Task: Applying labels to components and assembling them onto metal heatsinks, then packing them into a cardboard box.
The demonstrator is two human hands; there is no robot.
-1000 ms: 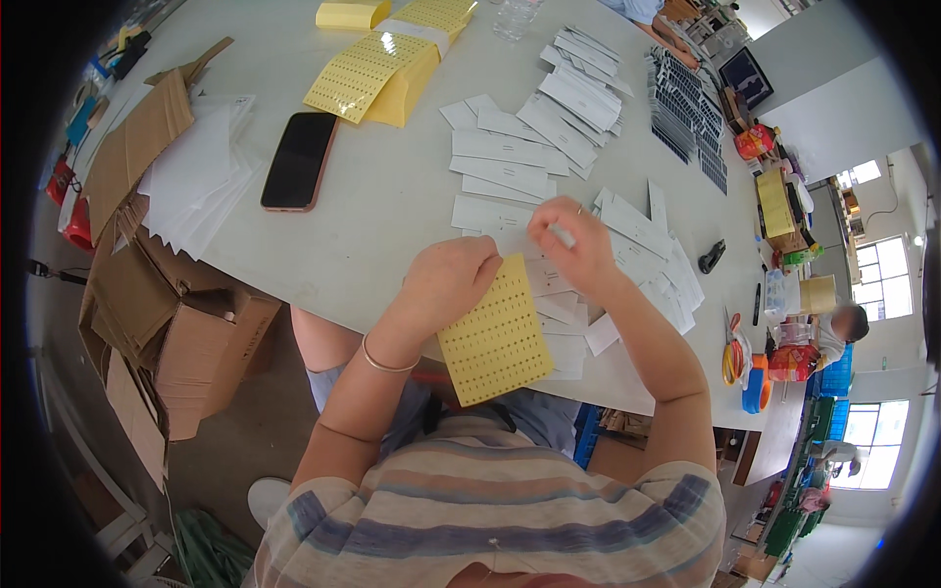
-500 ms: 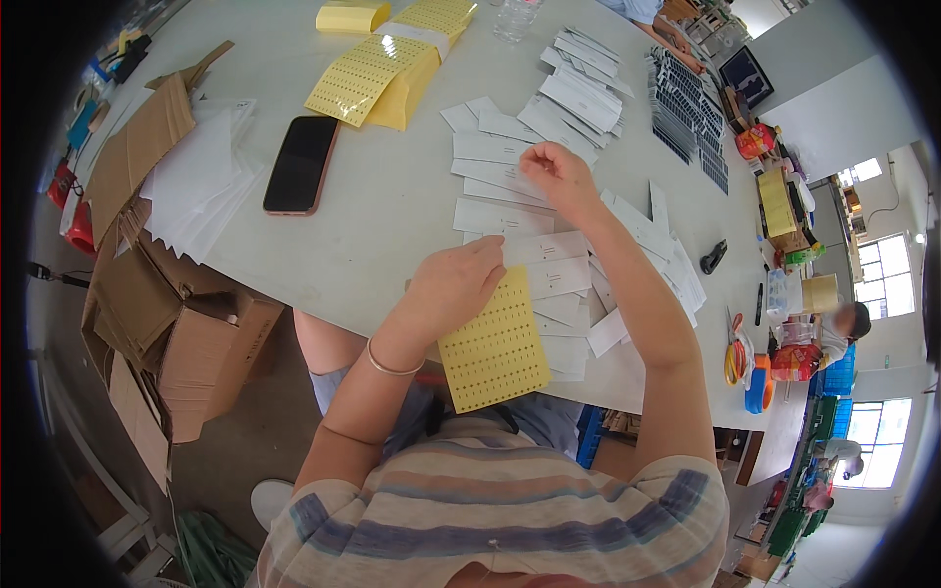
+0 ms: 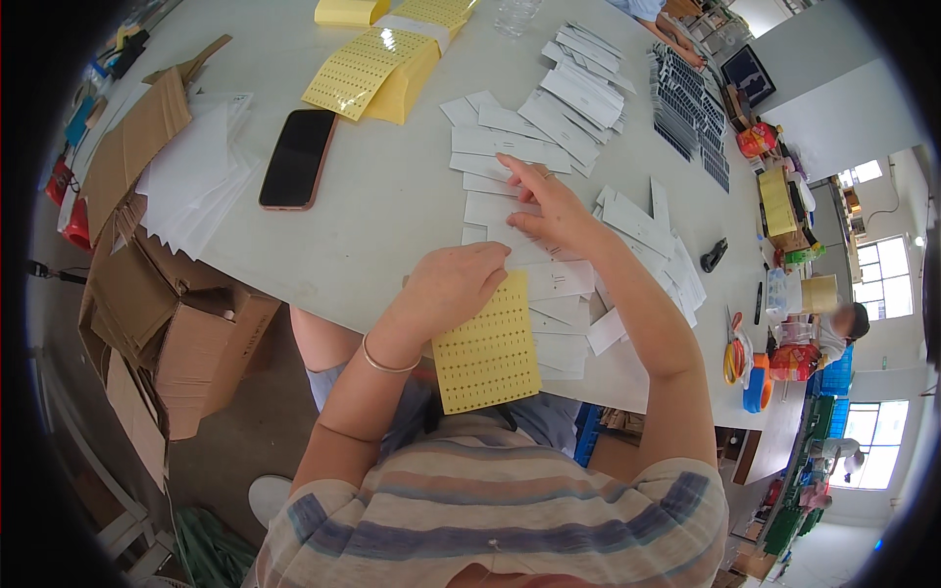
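We get bright, even light over the pale tabletop [image 3: 382, 186]; shadows soft, faint. Windows [image 3: 878, 279] at right blow out to white. Hard glare spots a glossy yellow sheet [image 3: 358, 73] near the top. Floor [image 3: 235, 456] at left dimmer. We see black fisheye corners, edges bowed, a distant person's head [image 3: 847, 319] blurred, nearer detail crisp.

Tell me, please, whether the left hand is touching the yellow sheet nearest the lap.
Touching: the head view shows the left hand gripping the yellow sheet at its upper end, covering part of that edge.
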